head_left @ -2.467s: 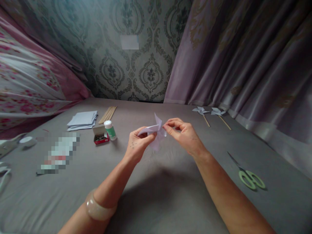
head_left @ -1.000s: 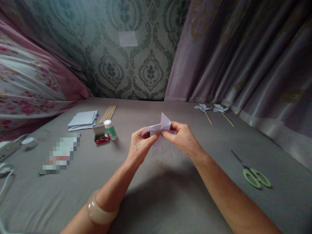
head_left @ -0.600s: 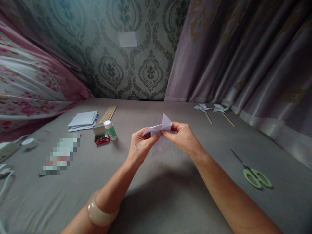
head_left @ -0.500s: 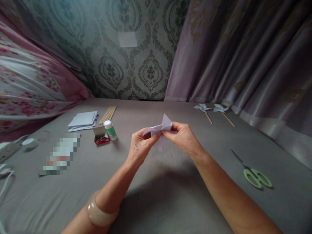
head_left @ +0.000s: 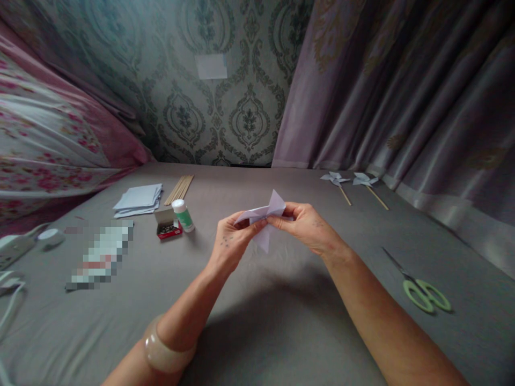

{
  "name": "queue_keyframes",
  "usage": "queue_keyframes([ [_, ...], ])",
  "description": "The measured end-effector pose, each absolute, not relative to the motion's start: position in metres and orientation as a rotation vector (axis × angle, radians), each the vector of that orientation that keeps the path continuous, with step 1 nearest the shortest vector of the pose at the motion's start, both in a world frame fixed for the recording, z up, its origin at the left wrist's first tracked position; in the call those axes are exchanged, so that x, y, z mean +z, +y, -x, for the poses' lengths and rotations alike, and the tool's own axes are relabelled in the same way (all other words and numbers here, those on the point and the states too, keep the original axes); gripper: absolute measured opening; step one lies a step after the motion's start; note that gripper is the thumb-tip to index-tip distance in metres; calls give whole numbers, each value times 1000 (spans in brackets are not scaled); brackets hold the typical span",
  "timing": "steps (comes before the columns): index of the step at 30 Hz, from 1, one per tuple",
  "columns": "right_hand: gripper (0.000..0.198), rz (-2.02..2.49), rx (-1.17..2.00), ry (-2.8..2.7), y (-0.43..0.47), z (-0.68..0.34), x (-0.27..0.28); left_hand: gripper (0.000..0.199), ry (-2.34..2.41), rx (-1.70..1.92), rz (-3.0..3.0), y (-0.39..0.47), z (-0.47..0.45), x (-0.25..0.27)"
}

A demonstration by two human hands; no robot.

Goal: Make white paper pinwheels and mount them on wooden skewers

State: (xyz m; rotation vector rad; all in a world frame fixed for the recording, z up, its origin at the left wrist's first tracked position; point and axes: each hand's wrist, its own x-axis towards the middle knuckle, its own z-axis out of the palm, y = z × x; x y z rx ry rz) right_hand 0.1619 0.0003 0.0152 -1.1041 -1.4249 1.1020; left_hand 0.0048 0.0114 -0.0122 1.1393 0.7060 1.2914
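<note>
A white paper pinwheel (head_left: 276, 203) is held up above the grey sheet, its folded points sticking out at the top, the left and below. My left hand (head_left: 233, 236) pinches it from the left, thumb near the centre. From the other side my right hand (head_left: 303, 222) grips it, thumb also pressed at the middle. The two thumb tips almost meet there. Fingers behind the paper are mostly hidden, and I cannot make out whether a pin sits at the centre.
Left of my hands stand a glue bottle (head_left: 183, 216) and an open red box of small pins (head_left: 169, 230). Behind lie wooden sticks (head_left: 179, 190) and a paper stack (head_left: 138, 199). Green-handled scissors (head_left: 418, 284) lie right; two finished pinwheels (head_left: 365, 179) rest at back right.
Both hands keep their hold on the paper pinwheel. It has tilted very slightly, and my right wrist has shifted a little to the right.
</note>
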Motion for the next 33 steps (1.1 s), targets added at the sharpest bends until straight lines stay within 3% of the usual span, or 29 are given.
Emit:
queue_keyframes([
  [24, 22, 1206, 937, -1553, 3, -163, 11, 27, 790, 1274, -1151, 15, -3, -14],
  [33, 25, 1159, 1044, -1494, 14, -163, -8, 31, 884, 1178, -1168, 24, 0, -21],
])
